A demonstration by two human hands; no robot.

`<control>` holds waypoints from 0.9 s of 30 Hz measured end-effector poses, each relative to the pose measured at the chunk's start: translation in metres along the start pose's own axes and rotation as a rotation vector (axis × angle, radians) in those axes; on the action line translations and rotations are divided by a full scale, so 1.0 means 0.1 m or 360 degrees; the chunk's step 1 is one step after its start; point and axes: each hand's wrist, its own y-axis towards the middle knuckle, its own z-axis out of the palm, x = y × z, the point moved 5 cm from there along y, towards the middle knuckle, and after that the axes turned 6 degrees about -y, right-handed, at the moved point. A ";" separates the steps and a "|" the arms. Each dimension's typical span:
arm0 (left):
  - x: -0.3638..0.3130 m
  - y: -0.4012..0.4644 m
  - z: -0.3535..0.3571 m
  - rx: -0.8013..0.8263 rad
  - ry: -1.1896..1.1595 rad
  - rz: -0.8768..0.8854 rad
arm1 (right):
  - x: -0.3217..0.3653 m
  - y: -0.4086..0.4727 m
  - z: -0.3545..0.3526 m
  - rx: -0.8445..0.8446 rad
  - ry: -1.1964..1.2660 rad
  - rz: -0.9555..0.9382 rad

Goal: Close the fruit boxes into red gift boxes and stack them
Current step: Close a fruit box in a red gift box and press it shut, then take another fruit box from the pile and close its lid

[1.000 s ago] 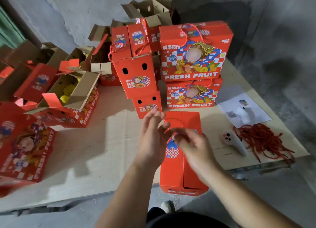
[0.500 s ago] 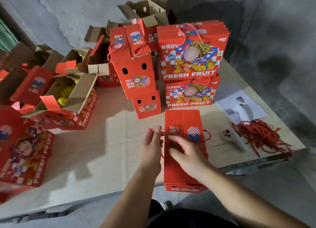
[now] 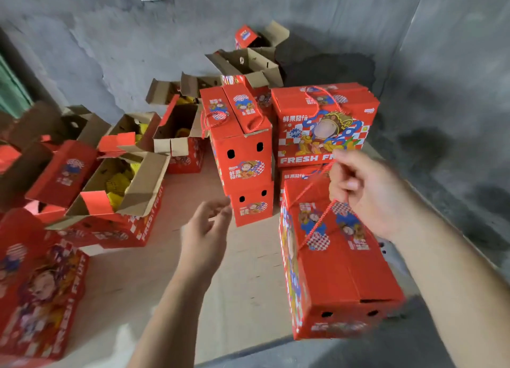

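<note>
The wooden counter [image 3: 248, 271] shows a job partly done, as I judge it: at upper centre and upper right of the frame, four closed red gift boxes stand in two stacks, a narrow-end stack [image 3: 241, 157] and just to its right a broad-face stack reading FRESH FRUIT [image 3: 317, 124]. Across the left half several open fruit boxes [image 3: 121, 191] wait with cardboard flaps up and yellow-wrapped fruit [image 3: 117, 185] showing, so most of the closing and stacking is left. At lower right, a closed gift box [image 3: 336, 260] hangs tilted, its near end beyond the counter's front edge, carried by its red rope handle [image 3: 317, 221]. The right hand [image 3: 367, 191] has its grip clenched round that rope above the box. The left hand [image 3: 205, 229], at centre, is released, fingers loosely spread, holding nothing.
</note>
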 end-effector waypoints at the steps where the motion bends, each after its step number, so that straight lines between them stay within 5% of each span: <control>1: 0.10 0.02 -0.01 0.0074 0.0061 -0.0064 | 0.18 0.03 0.04 -0.0013 0.0195 -0.0073; 4: 0.46 -0.09 0.11 0.0398 -0.0017 -0.0426 | 0.40 0.05 0.19 -0.0088 0.0459 -0.0207; 9: 0.85 -0.26 0.26 0.0821 0.0080 -0.0660 | 0.14 0.16 0.42 -0.0379 -0.0243 0.0137; 14: 0.87 -0.21 0.31 0.0835 -0.0088 -0.0698 | 0.44 0.18 0.46 -0.0273 -0.0366 -0.0062; 20: 0.92 -0.39 0.44 0.0803 -0.0564 -0.1310 | 0.45 0.10 0.74 -0.0155 -0.0602 -0.0114; 23: 0.89 -0.43 0.57 0.0940 -0.0584 -0.1249 | 0.46 0.04 0.69 -0.0277 -0.0607 -0.0036; 27: 0.61 -0.40 0.78 0.1201 -0.0598 -0.0728 | 0.73 0.16 0.48 -0.0420 -0.0453 -0.0019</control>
